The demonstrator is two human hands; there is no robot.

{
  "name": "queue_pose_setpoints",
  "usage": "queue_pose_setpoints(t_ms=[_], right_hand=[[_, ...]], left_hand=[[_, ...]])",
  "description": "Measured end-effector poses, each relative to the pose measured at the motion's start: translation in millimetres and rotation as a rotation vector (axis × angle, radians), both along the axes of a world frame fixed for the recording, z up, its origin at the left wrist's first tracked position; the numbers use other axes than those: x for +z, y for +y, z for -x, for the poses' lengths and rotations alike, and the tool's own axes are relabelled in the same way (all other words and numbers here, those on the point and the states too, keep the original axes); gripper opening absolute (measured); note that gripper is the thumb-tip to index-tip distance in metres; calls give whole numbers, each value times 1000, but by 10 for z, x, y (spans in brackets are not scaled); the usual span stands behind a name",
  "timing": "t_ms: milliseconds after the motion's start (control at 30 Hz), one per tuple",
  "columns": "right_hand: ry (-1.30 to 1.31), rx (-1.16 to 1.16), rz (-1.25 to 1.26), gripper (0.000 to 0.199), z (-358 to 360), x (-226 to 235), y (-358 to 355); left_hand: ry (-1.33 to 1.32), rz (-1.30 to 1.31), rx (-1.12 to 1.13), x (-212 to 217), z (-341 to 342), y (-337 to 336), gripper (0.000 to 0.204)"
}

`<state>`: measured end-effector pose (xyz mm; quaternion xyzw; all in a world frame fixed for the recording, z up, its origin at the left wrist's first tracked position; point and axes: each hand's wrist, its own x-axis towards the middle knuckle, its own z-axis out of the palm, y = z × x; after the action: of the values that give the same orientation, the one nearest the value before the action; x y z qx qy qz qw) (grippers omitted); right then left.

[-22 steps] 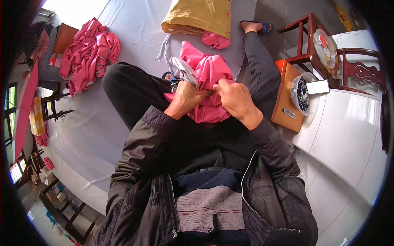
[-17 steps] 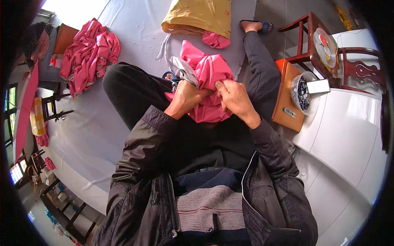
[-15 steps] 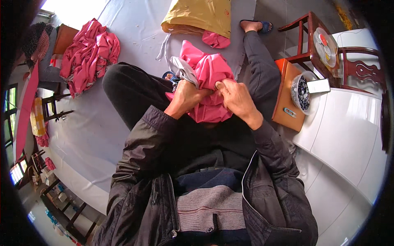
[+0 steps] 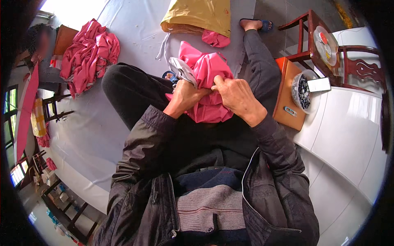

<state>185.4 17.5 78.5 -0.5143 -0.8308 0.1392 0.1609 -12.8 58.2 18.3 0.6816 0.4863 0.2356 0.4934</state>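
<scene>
Both hands are closed on one pink fabric piece [image 4: 207, 88] bunched on the seated person's lap, above the dark trousers. The left hand [image 4: 185, 97] grips the cloth from the left side, fingers buried in its folds. The right hand [image 4: 236, 95] pinches the upper fold between thumb and fingers, just beside the left hand; the two hands nearly touch. A grey-white lining or strip [image 4: 182, 69] shows at the fabric's upper left edge.

Surroundings: a heap of similar pink fabric [image 4: 88, 51] lies well apart at upper left on the pale floor sheet [image 4: 135, 37]. A tan sack [image 4: 197, 16] sits ahead of the knees, with a small pink scrap [image 4: 216, 39] at its edge. To the right, an orange stool [image 4: 287, 98] carries a bowl of small dark items [image 4: 303, 92] and a phone [image 4: 319, 84]. A red wooden chair [image 4: 312, 37] stands beyond it.
</scene>
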Motion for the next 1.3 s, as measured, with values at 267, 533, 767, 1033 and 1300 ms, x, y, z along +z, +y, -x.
queue_pose_setpoints(t_ms=[267,533,767,1033,1300], right_hand=[[196,-216,111,28,46,-161,-82],[22,-123,168,31,-5,50,-98],[39,-43,217,31,-90,-17,-61],[402,-292,855,34,-49,64,-15],[0,-95,127,33,-75,-24,-147]], left_hand=[[45,-77,-2,-27,-13,-18,62],[-53,-35,-54,19,6,-14,62],[5,-82,-42,207,-42,-93,60],[64,-65,-78,271,-36,-54,56],[88,43,-43,357,-53,-77,55]])
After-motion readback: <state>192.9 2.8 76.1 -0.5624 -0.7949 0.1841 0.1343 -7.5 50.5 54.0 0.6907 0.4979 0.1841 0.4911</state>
